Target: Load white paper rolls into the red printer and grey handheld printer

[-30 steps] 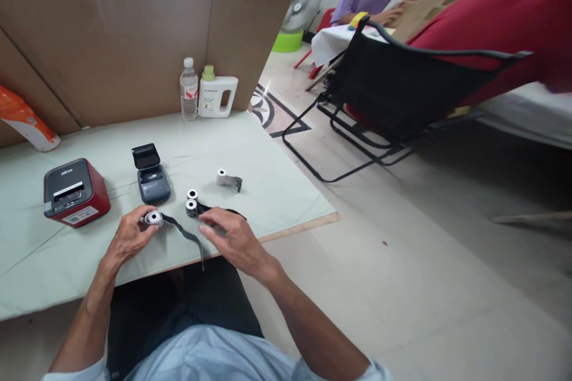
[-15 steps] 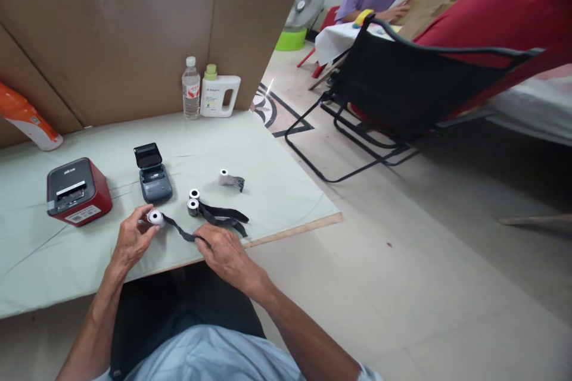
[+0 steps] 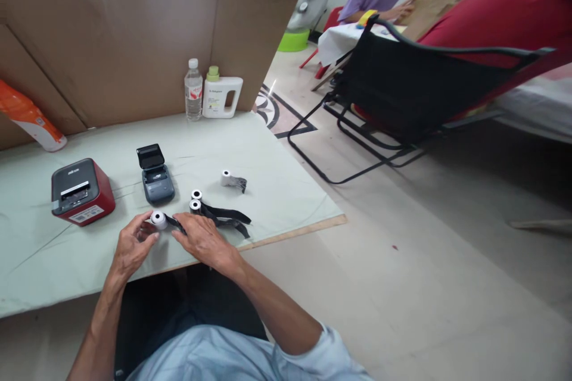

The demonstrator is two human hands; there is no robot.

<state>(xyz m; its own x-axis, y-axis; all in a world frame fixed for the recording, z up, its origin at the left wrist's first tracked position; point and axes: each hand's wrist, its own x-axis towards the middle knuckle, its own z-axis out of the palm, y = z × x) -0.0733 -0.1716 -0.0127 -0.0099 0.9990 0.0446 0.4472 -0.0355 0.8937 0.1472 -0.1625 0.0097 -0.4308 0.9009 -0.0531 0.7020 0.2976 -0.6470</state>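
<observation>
My left hand (image 3: 131,244) pinches a small white paper roll (image 3: 158,219) at the near edge of the pale green table (image 3: 268,190). A dark strip runs from that roll under my right hand (image 3: 203,238), which presses down on it right beside the roll. Two more rolls (image 3: 195,201) with loose dark strips lie just behind my right hand. Another roll (image 3: 227,178) lies farther back to the right. A small grey printer (image 3: 156,181) stands with its lid open, behind the rolls.
A red and black printer (image 3: 81,191) sits at the left. A water bottle (image 3: 193,90) and a white jug (image 3: 221,95) stand against a cardboard screen. A black folding chair (image 3: 402,83) stands on the floor at right, with other people beyond it.
My right hand has slid left along the dark strip, from the table's edge up to the roll in my left hand. The strip's hanging tail is no longer visible.
</observation>
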